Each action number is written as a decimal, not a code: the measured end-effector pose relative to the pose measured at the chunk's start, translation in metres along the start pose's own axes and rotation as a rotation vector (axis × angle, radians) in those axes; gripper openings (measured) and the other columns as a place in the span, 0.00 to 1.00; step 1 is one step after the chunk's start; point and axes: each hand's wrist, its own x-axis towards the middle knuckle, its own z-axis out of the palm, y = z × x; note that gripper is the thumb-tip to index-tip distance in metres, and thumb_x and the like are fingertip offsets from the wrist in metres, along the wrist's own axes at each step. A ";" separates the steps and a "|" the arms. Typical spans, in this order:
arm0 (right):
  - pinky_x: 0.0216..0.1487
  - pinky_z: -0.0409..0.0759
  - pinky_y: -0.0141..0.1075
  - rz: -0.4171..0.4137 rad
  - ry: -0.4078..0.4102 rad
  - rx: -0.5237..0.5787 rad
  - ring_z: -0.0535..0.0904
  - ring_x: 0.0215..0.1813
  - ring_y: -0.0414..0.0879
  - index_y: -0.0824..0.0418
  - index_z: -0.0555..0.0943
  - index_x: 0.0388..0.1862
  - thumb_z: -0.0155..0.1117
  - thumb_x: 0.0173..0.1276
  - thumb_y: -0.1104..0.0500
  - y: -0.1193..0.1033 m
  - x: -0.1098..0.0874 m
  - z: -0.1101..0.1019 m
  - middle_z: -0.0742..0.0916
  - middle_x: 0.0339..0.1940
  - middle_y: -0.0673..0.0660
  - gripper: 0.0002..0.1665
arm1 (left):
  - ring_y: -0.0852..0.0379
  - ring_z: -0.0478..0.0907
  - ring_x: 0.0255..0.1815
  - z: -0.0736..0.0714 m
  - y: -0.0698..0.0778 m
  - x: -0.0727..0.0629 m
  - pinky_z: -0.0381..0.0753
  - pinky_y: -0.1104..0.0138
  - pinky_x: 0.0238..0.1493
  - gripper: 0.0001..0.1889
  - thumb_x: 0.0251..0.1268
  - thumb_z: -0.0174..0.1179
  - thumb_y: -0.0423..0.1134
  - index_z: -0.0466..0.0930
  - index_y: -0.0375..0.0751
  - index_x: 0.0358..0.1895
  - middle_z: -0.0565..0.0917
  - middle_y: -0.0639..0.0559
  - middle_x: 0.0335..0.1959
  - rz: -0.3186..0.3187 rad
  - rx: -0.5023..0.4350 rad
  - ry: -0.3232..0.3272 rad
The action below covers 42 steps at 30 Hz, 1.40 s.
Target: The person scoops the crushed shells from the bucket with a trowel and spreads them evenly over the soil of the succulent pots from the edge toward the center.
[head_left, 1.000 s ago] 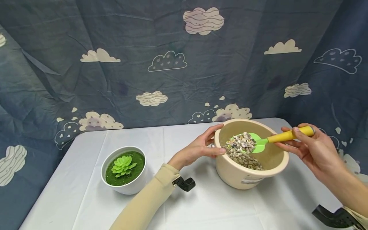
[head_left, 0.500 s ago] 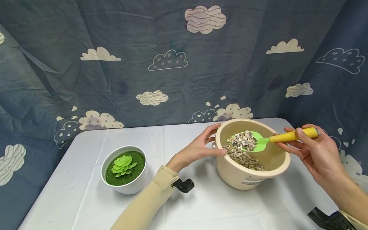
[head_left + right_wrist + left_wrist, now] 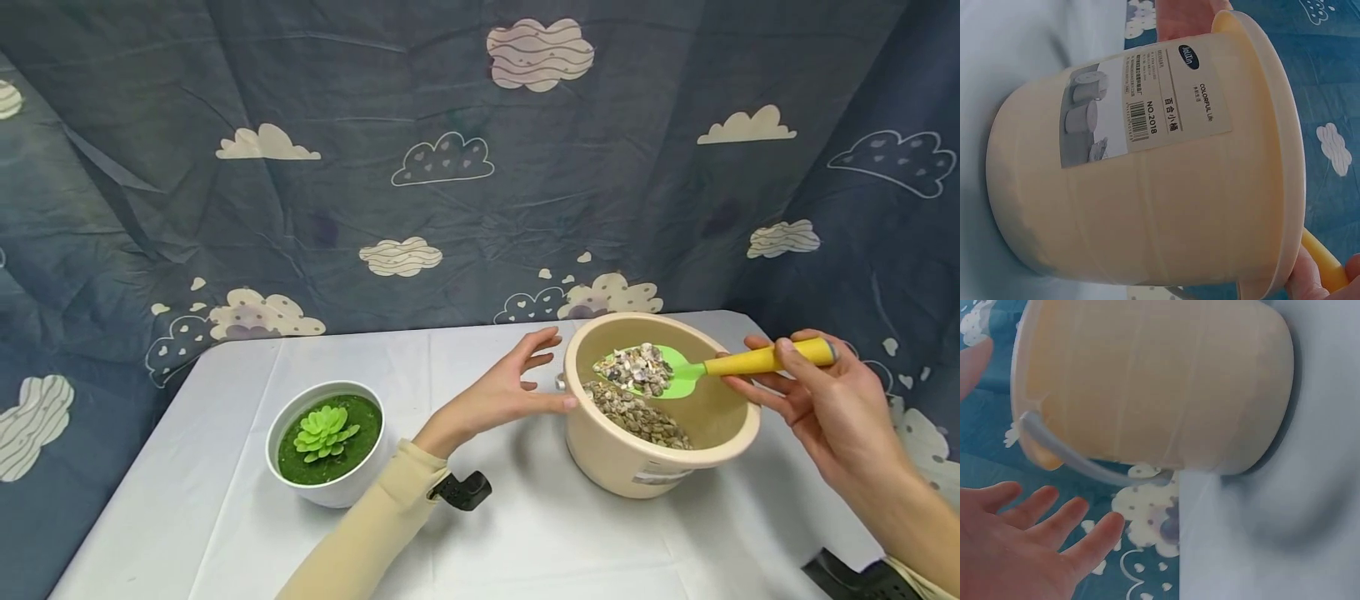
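A cream plastic bucket [image 3: 630, 465] stands on the table at the right, partly filled with small mixed gravel [image 3: 637, 417]. My right hand [image 3: 832, 400] holds a small trowel by its yellow handle [image 3: 757, 360]; its green blade [image 3: 678, 379] hangs over the bucket's opening, heaped with gravel. The right fingers are close to the bucket's right rim. My left hand [image 3: 498, 387] has its fingers spread, just off the bucket's left side, holding nothing. In the left wrist view, the grey bucket handle [image 3: 1079, 462] hangs down beside the wall, near the fingertips.
Left on the white-covered table [image 3: 517, 533] is a white pot [image 3: 333, 494] with green moss-like filling and a bright green succulent [image 3: 324, 433]. A dark cloud-patterned curtain [image 3: 337, 192] hangs behind the table. A paper label [image 3: 1147, 106] is stuck on the bucket's side.
My left hand has let go of the bucket's rim and drawn slightly left. The right hand still holds the loaded trowel over the bucket, nearly in the same place.
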 end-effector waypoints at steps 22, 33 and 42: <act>0.39 0.82 0.52 -0.002 -0.014 0.004 0.84 0.51 0.52 0.63 0.69 0.52 0.55 0.73 0.68 -0.002 -0.004 0.019 0.84 0.51 0.60 0.11 | 0.59 0.57 0.73 -0.027 0.016 -0.043 0.64 0.56 0.66 0.40 0.57 0.71 0.51 0.60 0.64 0.71 0.62 0.68 0.71 -0.028 0.230 0.050; 0.42 0.81 0.55 0.053 -0.099 0.132 0.84 0.50 0.59 0.64 0.69 0.50 0.50 0.75 0.71 0.002 0.000 0.039 0.84 0.51 0.63 0.08 | 0.61 0.56 0.73 -0.045 0.034 -0.065 0.62 0.58 0.67 0.39 0.60 0.69 0.50 0.58 0.64 0.73 0.60 0.68 0.72 -0.046 0.254 0.049; 0.42 0.80 0.54 0.085 -0.121 0.096 0.83 0.50 0.61 0.62 0.68 0.52 0.53 0.74 0.70 0.008 0.004 0.057 0.85 0.50 0.64 0.11 | 0.61 0.57 0.73 -0.061 0.042 -0.083 0.61 0.58 0.67 0.37 0.61 0.68 0.50 0.59 0.63 0.72 0.61 0.68 0.71 -0.049 0.275 0.100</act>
